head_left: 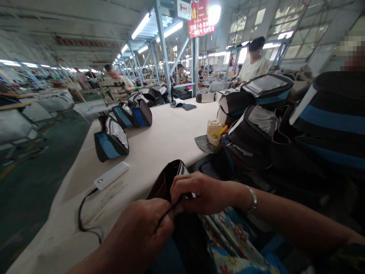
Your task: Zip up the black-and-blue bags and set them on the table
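L hand & R hand, fingers closed, pinched blk/blue bag at rim; small, even pinches prob. suited best; white corded device lay left of bag

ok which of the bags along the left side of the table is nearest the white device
The front bag, just behind the white device; the other bags on that side stand farther back along the table.

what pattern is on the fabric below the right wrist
The fabric is floral, in the head view.
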Demonstrator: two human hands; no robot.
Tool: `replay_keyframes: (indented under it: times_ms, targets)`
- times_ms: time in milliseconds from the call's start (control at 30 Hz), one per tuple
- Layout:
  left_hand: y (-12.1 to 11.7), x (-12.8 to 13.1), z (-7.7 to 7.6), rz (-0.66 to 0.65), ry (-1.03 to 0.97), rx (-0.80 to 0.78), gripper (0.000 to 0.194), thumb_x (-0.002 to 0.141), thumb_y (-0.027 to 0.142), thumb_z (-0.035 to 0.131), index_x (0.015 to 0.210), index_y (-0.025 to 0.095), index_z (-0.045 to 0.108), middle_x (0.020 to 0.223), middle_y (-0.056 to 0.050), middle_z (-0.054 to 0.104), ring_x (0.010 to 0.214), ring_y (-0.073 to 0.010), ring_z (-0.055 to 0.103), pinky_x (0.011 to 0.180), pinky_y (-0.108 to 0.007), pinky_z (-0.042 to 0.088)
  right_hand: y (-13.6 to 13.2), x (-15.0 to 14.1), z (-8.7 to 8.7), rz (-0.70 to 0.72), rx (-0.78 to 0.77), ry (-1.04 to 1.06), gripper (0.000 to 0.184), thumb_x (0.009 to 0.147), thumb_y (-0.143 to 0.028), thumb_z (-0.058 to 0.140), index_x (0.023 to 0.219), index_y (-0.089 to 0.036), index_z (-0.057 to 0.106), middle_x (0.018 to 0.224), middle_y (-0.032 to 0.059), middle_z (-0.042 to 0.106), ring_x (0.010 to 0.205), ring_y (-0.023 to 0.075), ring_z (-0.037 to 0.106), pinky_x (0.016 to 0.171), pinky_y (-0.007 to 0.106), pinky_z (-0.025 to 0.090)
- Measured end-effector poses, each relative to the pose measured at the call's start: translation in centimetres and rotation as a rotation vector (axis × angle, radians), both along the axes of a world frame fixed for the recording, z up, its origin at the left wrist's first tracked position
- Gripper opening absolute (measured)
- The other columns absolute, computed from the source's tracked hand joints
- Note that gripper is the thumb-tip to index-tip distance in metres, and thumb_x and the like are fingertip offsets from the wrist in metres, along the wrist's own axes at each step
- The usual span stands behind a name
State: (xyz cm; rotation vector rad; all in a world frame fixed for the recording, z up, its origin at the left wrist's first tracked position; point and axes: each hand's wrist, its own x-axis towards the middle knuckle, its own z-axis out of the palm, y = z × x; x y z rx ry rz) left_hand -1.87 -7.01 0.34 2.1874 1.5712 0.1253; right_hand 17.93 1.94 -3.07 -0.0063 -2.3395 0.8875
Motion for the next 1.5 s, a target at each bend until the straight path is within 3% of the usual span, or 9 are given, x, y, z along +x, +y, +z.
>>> replay_keyframes:
  times_ms: [100, 367, 600, 767, 867, 1033, 1200, 1333, 1500]
  targets:
    - [0.2, 0.2, 0.2, -0.020, 0.079, -0.023, 0.033, 0.091, 0.034, 0.031, 0.071, 0.017, 0.052, 0.071, -0.006, 0.059, 0.062, -0.0177, 0.052, 0.058, -0.031, 0.024, -0.2, 0.3, 0.3, -0.057, 0.084, -0.057, 0.007, 0.092, -0.016, 0.058, 0.098, -0.012, 0.057, 0.093, 0.0073, 0.063, 0.084, 0.0131, 0.059, 0.074, 0.023, 0.049]
    - [0.6, 0.4, 0.4, -0.030, 0.128, -0.039, 0.027, 0.088, 0.028, 0.037, 0.071, 0.017, 0.055, 0.074, -0.006, 0.062, 0.065, -0.0190, 0.055, 0.060, -0.031, 0.026, -2.4, 0.4, 1.5, -0.283, 0.568, -0.368, 0.009, 0.089, -0.011, 0.051, 0.097, -0.009, 0.057, 0.093, 0.0078, 0.060, 0.072, 0.0159, 0.053, 0.056, 0.028, 0.041]
    - [0.4, 0.3, 0.1, -0.023, -0.015, -0.019, 0.027, 0.088, 0.030, 0.041, 0.066, 0.017, 0.049, 0.066, -0.002, 0.055, 0.061, -0.0155, 0.049, 0.058, -0.030, 0.026, -2.1, 1.1, -0.5, -0.283, 0.794, -0.061, 0.018, 0.097, -0.016, 0.045, 0.086, -0.012, 0.059, 0.091, 0.0100, 0.061, 0.068, 0.0164, 0.053, 0.055, 0.029, 0.043]
    - [0.6, -0.6, 0.7, 0.055, -0.328, -0.273, 0.046, 0.099, 0.052, 0.036, 0.071, 0.017, 0.046, 0.068, 0.001, 0.041, 0.064, -0.0133, 0.040, 0.057, -0.026, 0.030, -1.8, 1.2, -2.1, -0.259, 0.835, 0.086, 0.010, 0.090, -0.012, 0.051, 0.087, -0.011, 0.061, 0.098, 0.0148, 0.064, 0.085, 0.0193, 0.061, 0.072, 0.027, 0.053]
    - [1.3, -0.9, 1.1, 0.045, -0.347, -0.363, 0.046, 0.099, 0.051, 0.036, 0.071, 0.016, 0.044, 0.068, 0.002, 0.036, 0.063, -0.0121, 0.035, 0.055, -0.025, 0.028, -1.7, 1.1, -2.7, -0.245, 0.849, 0.142, 0.010, 0.089, -0.012, 0.051, 0.083, -0.011, 0.059, 0.097, 0.0156, 0.064, 0.087, 0.0206, 0.063, 0.077, 0.029, 0.056]
    - [1.6, -0.3, 1.3, -0.004, -0.252, -0.328, 0.032, 0.093, 0.036, 0.046, 0.071, 0.015, 0.054, 0.066, 0.003, 0.043, 0.060, -0.0105, 0.038, 0.053, -0.024, 0.028, -2.2, 1.3, -3.8, -0.212, 0.644, 0.157, 0.009, 0.092, -0.010, 0.049, 0.093, -0.010, 0.058, 0.112, 0.0176, 0.063, 0.106, 0.0213, 0.062, 0.091, 0.032, 0.056]
    - [0.3, -0.1, 0.3, 0.005, -0.179, -0.100, 0.021, 0.087, 0.025, 0.047, 0.070, 0.016, 0.055, 0.064, 0.003, 0.050, 0.060, -0.0110, 0.045, 0.055, -0.024, 0.030, -2.2, 1.9, -1.9, -0.295, -0.102, 0.157, 0.025, 0.102, -0.015, 0.038, 0.120, -0.010, 0.054, 0.111, 0.0145, 0.062, 0.104, 0.0145, 0.063, 0.084, 0.026, 0.055]
    - [-0.3, -0.2, -0.9, -0.042, -0.195, 0.025, 0.021, 0.088, 0.024, 0.046, 0.069, 0.016, 0.051, 0.065, 0.002, 0.052, 0.060, -0.0114, 0.047, 0.057, -0.026, 0.030, -1.6, 1.1, 1.2, -0.174, -0.045, 0.024, 0.022, 0.101, -0.020, 0.045, 0.113, -0.007, 0.060, 0.109, 0.0151, 0.063, 0.108, 0.0178, 0.059, 0.095, 0.031, 0.048]
    - [-0.3, -0.3, -0.1, -0.021, -0.212, -0.048, 0.042, 0.099, 0.047, 0.042, 0.076, 0.016, 0.056, 0.069, 0.001, 0.054, 0.062, -0.0123, 0.048, 0.057, -0.026, 0.030, -1.1, -0.5, 1.5, -0.069, -0.204, -0.222, 0.025, 0.093, -0.032, 0.065, 0.102, -0.009, 0.058, 0.083, 0.0038, 0.064, 0.072, 0.0104, 0.057, 0.063, 0.020, 0.043]
